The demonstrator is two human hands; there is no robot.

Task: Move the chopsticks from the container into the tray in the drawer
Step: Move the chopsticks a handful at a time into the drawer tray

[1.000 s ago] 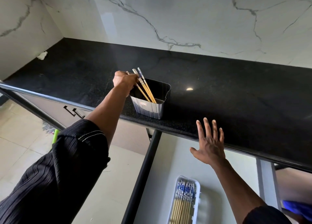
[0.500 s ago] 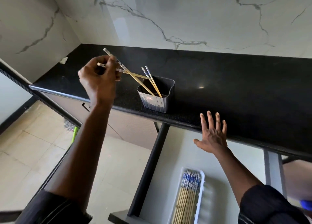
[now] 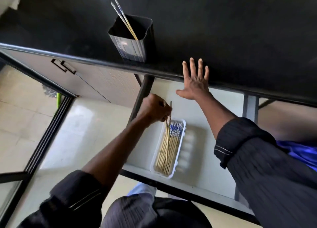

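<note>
A dark ribbed container [image 3: 132, 46] stands near the front edge of the black countertop, and two chopsticks [image 3: 124, 19] with blue-patterned tops lean out of it. Below, in the open drawer [image 3: 197, 179], a white tray [image 3: 178, 159] holds several bamboo chopsticks [image 3: 164, 152] laid lengthwise. My left hand [image 3: 155, 108] hovers over the tray's far end, shut on a pair of chopsticks [image 3: 168, 129] whose tips point down into the tray. My right hand [image 3: 194, 83] rests flat with fingers spread on the countertop's front edge.
The black countertop [image 3: 223, 30] runs across the top. A closed cabinet door with black handles [image 3: 64, 67] sits at the left. Pale floor tiles [image 3: 20, 111] and a green-handled mop [image 3: 58, 99] lie below left. My dark trousers fill the bottom.
My left hand lifted two chopsticks out of the container and carried them down over the tray in the drawer. The view tilted downward. My right hand stayed on the counter edge.
</note>
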